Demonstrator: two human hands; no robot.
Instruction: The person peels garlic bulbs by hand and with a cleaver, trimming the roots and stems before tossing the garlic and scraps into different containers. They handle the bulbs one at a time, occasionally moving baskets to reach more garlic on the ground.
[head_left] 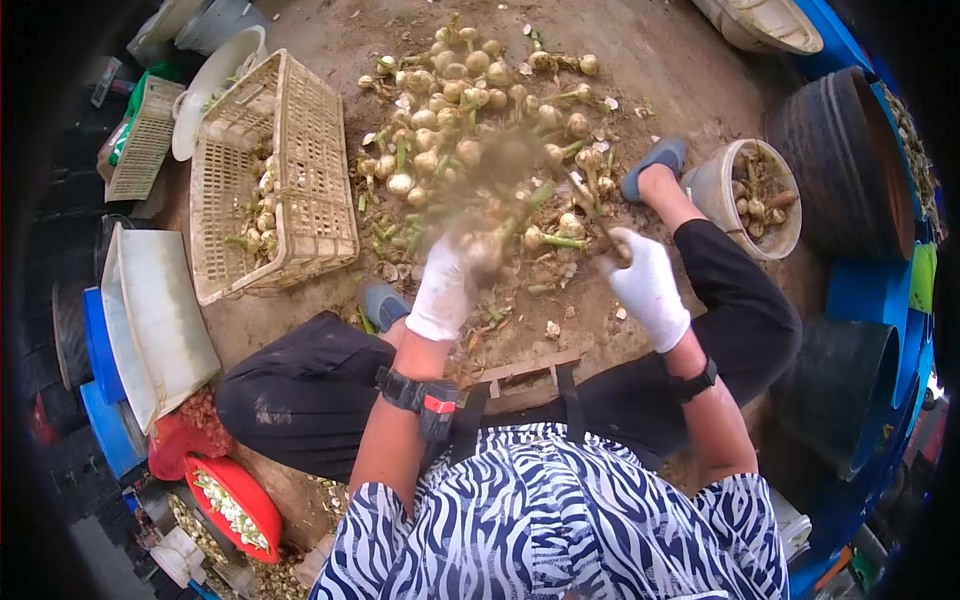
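Note:
My left hand, in a white glove, is closed around a garlic bulb at the near edge of the pile; motion blurs the bulb and fingertips. My right hand, gloved as well, grips a slim, dark knife that points away from me toward the heap; its blade is hard to make out. In front of both hands lies a spread of garlic bulbs, several with green stems. Cut stem pieces and papery skins litter the ground beside my left hand. A smudge hides part of the pile's middle.
On the left stands a tilted plastic crate with some bulbs inside, near a pale tub and a red basin of white pieces. A white bucket of bulbs and a large dark tub are right. My shoes flank the pile.

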